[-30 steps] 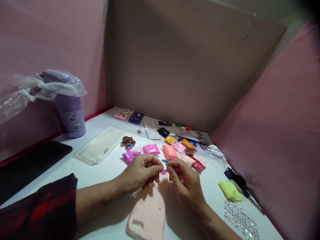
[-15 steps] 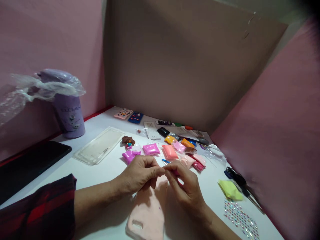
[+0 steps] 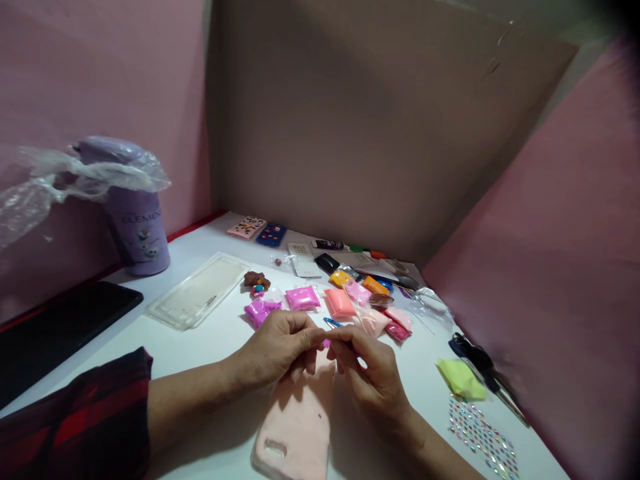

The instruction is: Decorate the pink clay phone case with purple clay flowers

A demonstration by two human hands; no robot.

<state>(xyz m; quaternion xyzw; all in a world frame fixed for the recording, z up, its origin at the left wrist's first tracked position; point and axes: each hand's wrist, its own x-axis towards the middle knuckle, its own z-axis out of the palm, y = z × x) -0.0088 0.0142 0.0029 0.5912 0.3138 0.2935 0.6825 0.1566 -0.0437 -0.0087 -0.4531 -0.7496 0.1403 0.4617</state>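
Over the upper part of a phone case [image 3: 300,420] coated in pale pink clay, with a camera cut-out and a tiny purple dot, my two hands meet at the fingertips. My left hand [image 3: 285,347] is closed in a pinch, and my right hand [image 3: 373,367] pinches against it. A small piece of magenta clay [image 3: 327,343] shows between their fingertips. Some pink and white thing, mostly hidden, sits within my right hand's fingers. Just beyond the fingertips lies a slim blue-tipped object [image 3: 333,323], its other end hidden.
Several clay packets, including a coral packet [image 3: 340,303], lie behind my hands. A clear phone case [image 3: 200,290], a black phone [image 3: 70,333] and a purple tumbler [image 3: 140,233] are on the left. At right are a yellow packet [image 3: 461,380], scissors [image 3: 493,377] and a gem sheet [image 3: 483,433].
My fingertips have shifted slightly, and the magenta piece between them now shows. My right fingers have curled a little. The things on the table have stayed put.
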